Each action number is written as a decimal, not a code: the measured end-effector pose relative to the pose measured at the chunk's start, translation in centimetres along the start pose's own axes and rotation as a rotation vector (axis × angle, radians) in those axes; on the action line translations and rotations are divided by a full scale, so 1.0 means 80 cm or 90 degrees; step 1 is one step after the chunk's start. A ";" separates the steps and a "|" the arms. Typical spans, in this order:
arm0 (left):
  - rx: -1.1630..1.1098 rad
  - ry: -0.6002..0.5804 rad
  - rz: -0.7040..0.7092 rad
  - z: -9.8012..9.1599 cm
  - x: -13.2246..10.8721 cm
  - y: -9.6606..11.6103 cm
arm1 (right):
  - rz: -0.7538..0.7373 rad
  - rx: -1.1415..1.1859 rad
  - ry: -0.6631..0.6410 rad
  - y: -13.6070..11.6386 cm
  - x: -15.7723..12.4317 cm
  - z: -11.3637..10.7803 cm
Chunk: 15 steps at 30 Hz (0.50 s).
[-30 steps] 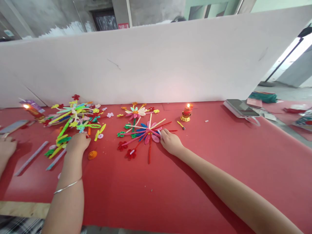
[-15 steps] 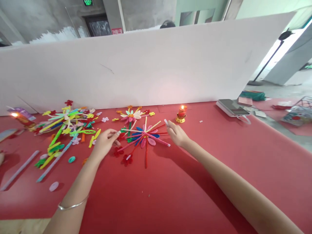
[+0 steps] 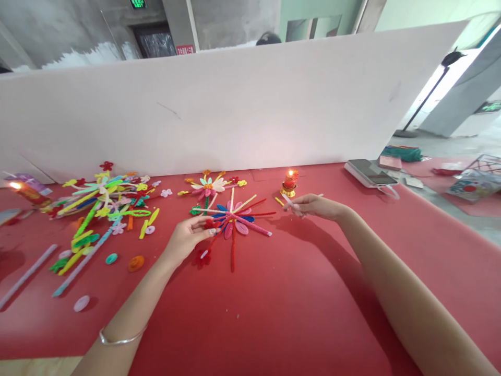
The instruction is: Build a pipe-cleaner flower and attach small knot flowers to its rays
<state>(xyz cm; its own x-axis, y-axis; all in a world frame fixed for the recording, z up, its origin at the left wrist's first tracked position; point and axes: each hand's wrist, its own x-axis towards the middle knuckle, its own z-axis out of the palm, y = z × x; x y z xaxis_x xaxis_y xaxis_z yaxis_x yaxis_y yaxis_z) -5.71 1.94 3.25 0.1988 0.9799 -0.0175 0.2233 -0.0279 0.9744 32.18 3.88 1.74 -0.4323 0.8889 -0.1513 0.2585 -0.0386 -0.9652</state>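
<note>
Not much to read here. There's a green exit sign up top, cropped and too small to make out, and a red plate by the doorway with white characters too blurry to read.

On the red bench, far left, a candle burns beside a pile of fuzzy craft flowers in yellow, green, blue and pink. In front of the pile lie a lilac stick and three little coils: teal, orange and pale pink.

The left hand, with a thin bracelet on its wrist, is palm up and half curled. Its fingertips are at a red bloom on the left edge of the bundle. I honestly can't tell if it's gripping or just touching.

The bundle lies flat mid-bench, a fan of red, pink, blue and cream stems with flat petal loops, and one red stem points back toward the camera. A cream-and-pink daisy lies just behind it.

The right hand is pinched on a pale stick, holding it just above the bench, close in front of a second lit candle in a gold holder.

Further right there's a phone, and a white board walls off the back.
</note>
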 end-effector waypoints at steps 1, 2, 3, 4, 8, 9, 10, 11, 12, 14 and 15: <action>0.030 -0.006 0.009 0.003 -0.001 -0.002 | -0.008 0.055 0.028 0.009 -0.001 -0.005; 0.059 -0.018 0.013 0.006 -0.002 -0.004 | -0.015 0.113 0.063 0.018 -0.002 -0.010; 0.085 -0.039 0.010 0.010 -0.004 -0.006 | -0.027 0.162 0.114 0.027 -0.002 -0.015; 0.107 -0.062 0.003 0.014 -0.006 -0.008 | -0.044 0.202 0.171 0.035 -0.001 -0.019; 0.159 -0.136 -0.023 0.032 -0.015 -0.012 | -0.137 0.301 0.369 0.058 0.001 -0.032; 0.163 -0.152 -0.024 0.035 -0.017 -0.012 | -0.160 0.315 0.399 0.061 0.002 -0.034; 0.166 -0.165 -0.023 0.038 -0.018 -0.013 | -0.177 0.320 0.421 0.063 0.003 -0.036; 0.166 -0.178 -0.022 0.041 -0.020 -0.014 | -0.187 0.318 0.437 0.065 0.004 -0.037; 0.165 -0.186 -0.019 0.044 -0.022 -0.015 | -0.190 0.310 0.448 0.066 0.005 -0.036; 0.156 -0.196 -0.019 0.049 -0.025 -0.017 | -0.180 0.292 0.459 0.068 0.008 -0.035; 0.148 -0.200 -0.024 0.052 -0.027 -0.018 | -0.172 0.289 0.464 0.068 0.009 -0.033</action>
<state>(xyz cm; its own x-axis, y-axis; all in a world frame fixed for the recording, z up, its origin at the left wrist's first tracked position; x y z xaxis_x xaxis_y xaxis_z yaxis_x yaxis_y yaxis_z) -2.48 -0.99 0.97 0.4603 0.8741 -0.1549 0.4392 -0.0727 0.8954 35.54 5.55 -3.05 0.2662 0.9569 0.1160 -0.2053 0.1739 -0.9631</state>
